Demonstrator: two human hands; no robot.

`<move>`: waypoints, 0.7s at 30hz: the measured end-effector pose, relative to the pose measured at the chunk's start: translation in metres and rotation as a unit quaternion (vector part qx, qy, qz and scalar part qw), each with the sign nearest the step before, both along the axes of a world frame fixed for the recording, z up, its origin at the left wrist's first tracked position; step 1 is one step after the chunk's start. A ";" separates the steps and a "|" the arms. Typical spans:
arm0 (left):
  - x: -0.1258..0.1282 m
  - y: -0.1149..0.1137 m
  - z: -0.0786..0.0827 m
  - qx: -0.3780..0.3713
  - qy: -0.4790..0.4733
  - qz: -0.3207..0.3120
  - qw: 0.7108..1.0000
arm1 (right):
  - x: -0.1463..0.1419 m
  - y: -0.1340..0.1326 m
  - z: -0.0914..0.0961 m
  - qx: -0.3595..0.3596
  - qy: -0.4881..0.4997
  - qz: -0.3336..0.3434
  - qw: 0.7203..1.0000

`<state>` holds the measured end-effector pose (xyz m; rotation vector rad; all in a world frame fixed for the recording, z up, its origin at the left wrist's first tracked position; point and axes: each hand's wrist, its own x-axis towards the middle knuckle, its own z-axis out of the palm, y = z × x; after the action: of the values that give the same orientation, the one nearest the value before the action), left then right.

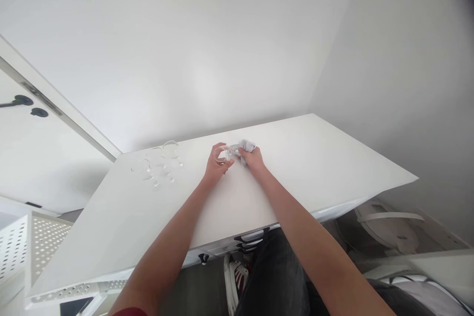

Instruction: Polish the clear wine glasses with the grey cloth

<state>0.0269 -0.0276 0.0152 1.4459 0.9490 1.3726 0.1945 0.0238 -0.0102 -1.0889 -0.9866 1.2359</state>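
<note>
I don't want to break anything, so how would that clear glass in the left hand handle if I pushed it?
The clear glass is probably fragile, since it looks thin-walled. Its smooth, shiny surface may slip in the left hand. With a rounded bowl, it could roll if laid sideways.

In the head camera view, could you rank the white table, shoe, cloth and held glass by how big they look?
1. White table, by far
2. Shoe, partly hidden
3. Held glass and cloth: too alike, and partly covered by the hands, to rank
</note>
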 end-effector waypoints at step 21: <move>-0.004 -0.001 0.003 -0.029 0.029 0.007 0.999 | 0.007 0.000 0.003 0.024 -0.013 -0.051 0.998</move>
<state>0.0226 -0.0286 0.0181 1.4446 1.0283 1.3092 0.2017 0.0237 -0.0072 -1.1068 -0.9641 1.1115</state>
